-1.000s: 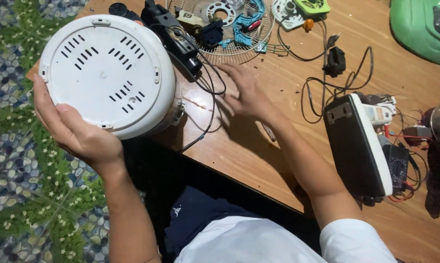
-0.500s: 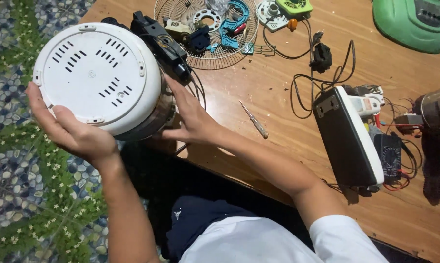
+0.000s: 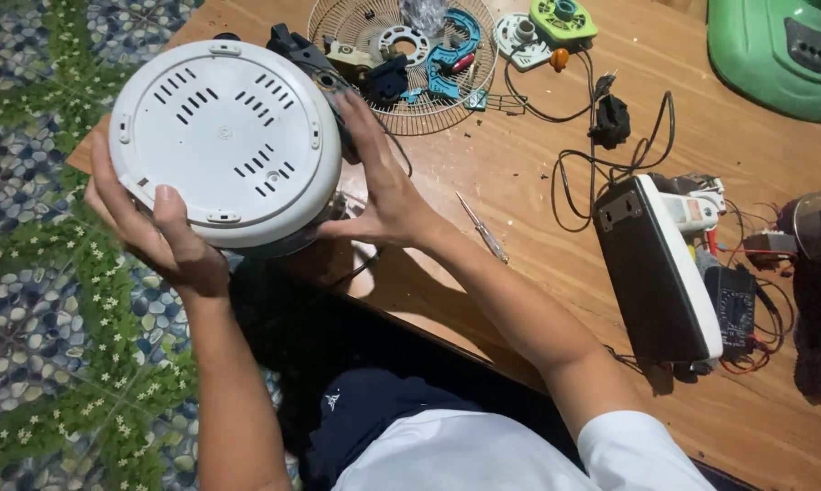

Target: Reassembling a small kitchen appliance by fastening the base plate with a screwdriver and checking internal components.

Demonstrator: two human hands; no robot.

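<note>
I hold a round white appliance (image 3: 224,136) tipped on its side, with its vented white base plate facing me, at the near left corner of the wooden table (image 3: 538,236). My left hand (image 3: 160,232) cups the lower left rim, thumb on the base plate. My right hand (image 3: 383,195) presses against the appliance's right side, fingers spread upward along its body. A black cord runs down from under the appliance near my right wrist. A small screwdriver (image 3: 483,227) lies on the table just right of my right forearm.
A wire fan grille (image 3: 401,59) holds blue, white and black parts behind the appliance. A black and white box (image 3: 656,264) stands on the right with black cables, a meter (image 3: 733,309) and red wires. A green cover (image 3: 779,55) lies far right. Patterned floor lies left.
My right hand left the table top and came to the appliance's right side, uncovering the screwdriver. The appliance has turned slightly and now sits closer to me between both hands.
</note>
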